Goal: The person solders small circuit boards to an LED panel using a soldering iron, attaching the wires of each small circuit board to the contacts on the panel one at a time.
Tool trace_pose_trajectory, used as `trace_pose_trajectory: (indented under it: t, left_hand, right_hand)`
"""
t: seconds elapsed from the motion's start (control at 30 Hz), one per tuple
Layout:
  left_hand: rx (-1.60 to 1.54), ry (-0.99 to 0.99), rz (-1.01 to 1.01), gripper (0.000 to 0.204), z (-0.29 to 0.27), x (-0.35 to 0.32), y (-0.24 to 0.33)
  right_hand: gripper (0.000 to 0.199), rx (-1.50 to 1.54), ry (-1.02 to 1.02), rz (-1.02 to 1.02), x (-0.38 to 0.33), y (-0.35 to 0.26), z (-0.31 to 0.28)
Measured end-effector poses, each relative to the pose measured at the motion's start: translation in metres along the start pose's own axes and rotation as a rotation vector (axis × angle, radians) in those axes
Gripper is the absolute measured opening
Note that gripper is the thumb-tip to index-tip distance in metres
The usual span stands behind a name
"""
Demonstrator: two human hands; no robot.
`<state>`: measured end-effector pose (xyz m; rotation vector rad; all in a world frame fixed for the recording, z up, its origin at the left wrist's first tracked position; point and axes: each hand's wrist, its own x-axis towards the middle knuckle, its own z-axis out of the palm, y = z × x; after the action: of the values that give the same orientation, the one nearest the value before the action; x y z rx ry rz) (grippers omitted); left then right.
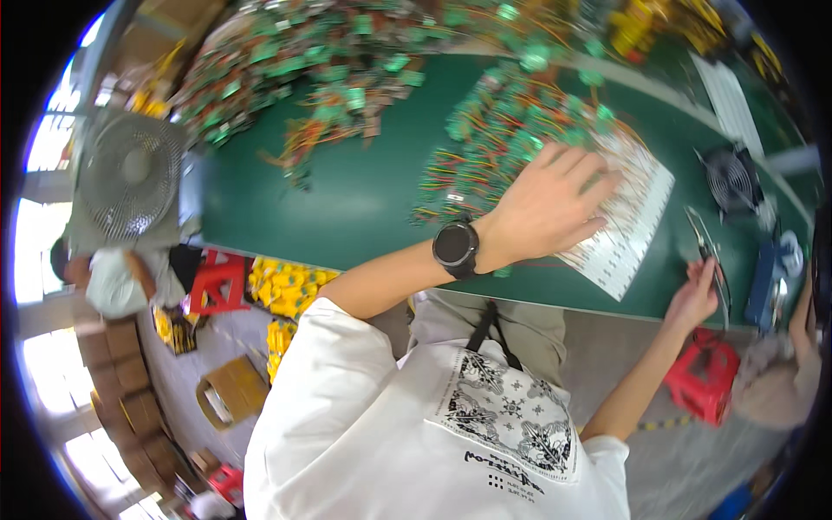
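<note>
My left hand (555, 204), a black watch on its wrist, is over the left part of a white perforated board (628, 251). Its thumb and fingers are apart, with the fingers bent down; I see nothing gripped in them. Thin wires lie across the board. Beside and beyond that hand is a spread of small green circuit boards (490, 121) with red, yellow and black wires. At the table's right front edge, my right hand (696, 295) is closed around a slim, pointed metal hand tool (698, 227). Its exact kind is unclear.
A large heap of wired green boards (286, 65) covers the far left of the green table (364, 199). A small black fan (731, 180) and a blue box (765, 282) stand at right. A big grey fan (134, 169) is at left. Other people sit at both sides.
</note>
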<state>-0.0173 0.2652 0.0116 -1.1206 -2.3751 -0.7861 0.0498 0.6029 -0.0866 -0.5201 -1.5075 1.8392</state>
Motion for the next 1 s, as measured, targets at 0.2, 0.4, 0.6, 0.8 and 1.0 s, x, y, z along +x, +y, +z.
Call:
trace_pose_trajectory:
  t: [0.2,0.4,0.6,0.8,1.0]
  left_hand:
    - [0.305,0.288,-0.552,0.021,-0.064,-0.089,-0.056]
    - [0.509,0.233,-0.901,0.023,-0.094,-0.143,-0.11]
    - [0.756,0.139,-0.772,0.024,-0.09,-0.134,-0.147]
    - [0.492,0.076,-0.914,0.022,-0.117,-0.144,-0.154]
    - [-0.36,0.302,-1.071,0.024,-0.128,-0.185,-0.132]
  right_hand:
    - [0.02,0.074,-0.117,0.073,-0.001,-0.01,-0.001]
    - [0.019,0.117,-0.144,0.026,-0.006,-0.005,-0.004]
    - [0.019,0.131,-0.14,-0.011,-0.004,-0.005,-0.004]
    - [0.018,0.15,-0.142,-0.001,-0.004,-0.003,-0.004]
    - [0.018,0.138,-0.152,0.003,-0.006,-0.005,-0.005]
